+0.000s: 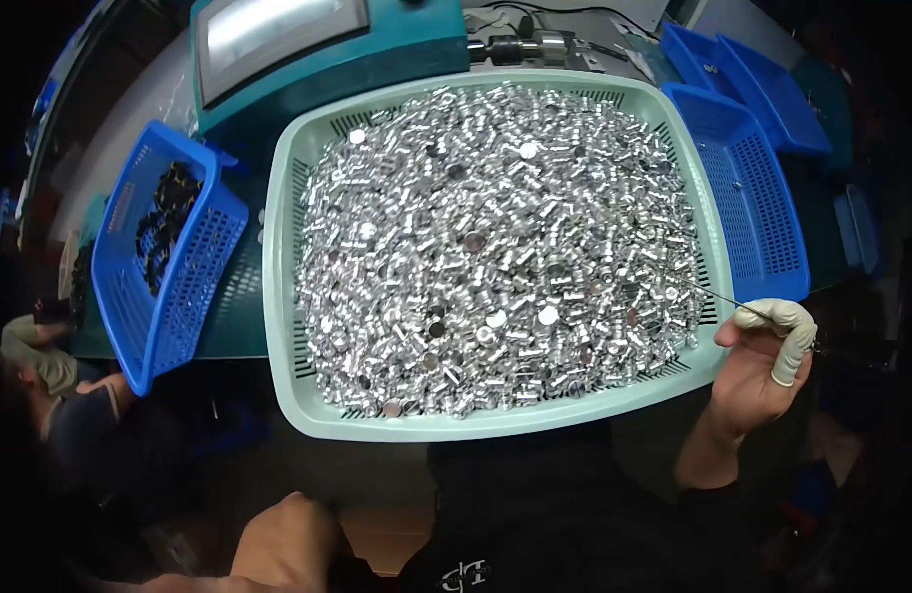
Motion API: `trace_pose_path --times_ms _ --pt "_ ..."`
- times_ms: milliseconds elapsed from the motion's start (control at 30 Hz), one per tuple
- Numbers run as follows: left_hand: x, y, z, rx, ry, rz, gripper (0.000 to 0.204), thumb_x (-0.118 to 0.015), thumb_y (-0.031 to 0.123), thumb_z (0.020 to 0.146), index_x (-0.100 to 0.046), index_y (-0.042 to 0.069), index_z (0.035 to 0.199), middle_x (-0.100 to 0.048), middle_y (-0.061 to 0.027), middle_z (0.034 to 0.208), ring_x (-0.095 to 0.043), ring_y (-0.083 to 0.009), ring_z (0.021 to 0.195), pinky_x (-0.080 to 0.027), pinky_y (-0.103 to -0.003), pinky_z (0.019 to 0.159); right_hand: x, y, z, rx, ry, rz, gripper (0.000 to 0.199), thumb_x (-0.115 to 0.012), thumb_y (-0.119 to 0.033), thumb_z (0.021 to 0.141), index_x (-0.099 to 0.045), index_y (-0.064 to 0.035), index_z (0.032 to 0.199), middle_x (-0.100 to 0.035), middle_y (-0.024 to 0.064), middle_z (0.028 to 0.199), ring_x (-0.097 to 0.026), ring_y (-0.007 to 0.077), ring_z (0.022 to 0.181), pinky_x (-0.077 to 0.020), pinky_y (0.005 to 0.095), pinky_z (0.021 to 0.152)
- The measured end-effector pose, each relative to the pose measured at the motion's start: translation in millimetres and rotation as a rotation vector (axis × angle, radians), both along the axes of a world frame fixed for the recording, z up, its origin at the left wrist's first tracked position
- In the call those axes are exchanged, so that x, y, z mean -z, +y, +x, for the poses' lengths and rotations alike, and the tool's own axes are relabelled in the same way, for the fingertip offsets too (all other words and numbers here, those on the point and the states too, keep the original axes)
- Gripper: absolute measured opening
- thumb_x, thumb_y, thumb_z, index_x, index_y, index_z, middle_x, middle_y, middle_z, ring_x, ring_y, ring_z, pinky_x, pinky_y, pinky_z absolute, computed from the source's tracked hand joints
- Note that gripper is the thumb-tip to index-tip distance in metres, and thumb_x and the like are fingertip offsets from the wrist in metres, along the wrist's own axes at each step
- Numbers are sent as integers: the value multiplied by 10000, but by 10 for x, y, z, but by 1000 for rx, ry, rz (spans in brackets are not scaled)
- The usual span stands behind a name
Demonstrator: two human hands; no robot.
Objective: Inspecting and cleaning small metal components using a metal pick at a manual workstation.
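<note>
In my right hand, closed at the right edge of the tray, is a thin metal rod. It points left over the tray's rim, and a dark part shows behind my fingers, perhaps its handle. Pale finger cots cover several of these fingers. A large pale green tray is heaped with small shiny silver metal pieces, mostly short and cylindrical, some showing flat round ends. My left hand is low at the bottom left, below the tray and apart from it. It is blurred, and its fingers cannot be made out.
A tilted blue basket with dark parts stands left of the tray. Blue baskets sit at the right. Behind the tray is a teal machine with a screen. Another person is at the far left.
</note>
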State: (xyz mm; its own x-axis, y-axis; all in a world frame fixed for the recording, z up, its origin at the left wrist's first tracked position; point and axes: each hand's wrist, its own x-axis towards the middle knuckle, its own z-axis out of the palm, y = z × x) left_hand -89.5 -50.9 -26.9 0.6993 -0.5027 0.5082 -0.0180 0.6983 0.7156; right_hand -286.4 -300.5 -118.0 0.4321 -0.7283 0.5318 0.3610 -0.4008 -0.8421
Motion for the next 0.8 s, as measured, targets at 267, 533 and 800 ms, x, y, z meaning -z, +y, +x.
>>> trace_pose_path --times_ms 267,533,800 --pt "206 881 -80 -146 143 -274 719 -633 215 843 -273 -80 1392 -381 -128 1039 -423 -211 880 -362 -331 884 -203 173 280 -2 -74 -41 456 -302 -326 1054 -555 53 1046 -652 204 864 -609 220 586 -517 297 518" --pt "464 1414 262 -118 333 -289 689 -718 237 815 -325 -42 1308 -341 -53 896 -389 -168 802 -363 -296 731 -279 224 199 7 45 -113 413 -343 -321 1055 -614 -12 1094 -661 120 951 -603 183 733 -468 293 581" --pt "2581 1853 -153 147 605 1349 484 -553 391 920 -594 -63 1081 -663 -196 849 -677 -288 714 -551 -418 673 -443 129 332 17 43 -157 415 -326 -269 1053 -557 77 1044 -665 217 905 -684 246 751 -559 304 585"
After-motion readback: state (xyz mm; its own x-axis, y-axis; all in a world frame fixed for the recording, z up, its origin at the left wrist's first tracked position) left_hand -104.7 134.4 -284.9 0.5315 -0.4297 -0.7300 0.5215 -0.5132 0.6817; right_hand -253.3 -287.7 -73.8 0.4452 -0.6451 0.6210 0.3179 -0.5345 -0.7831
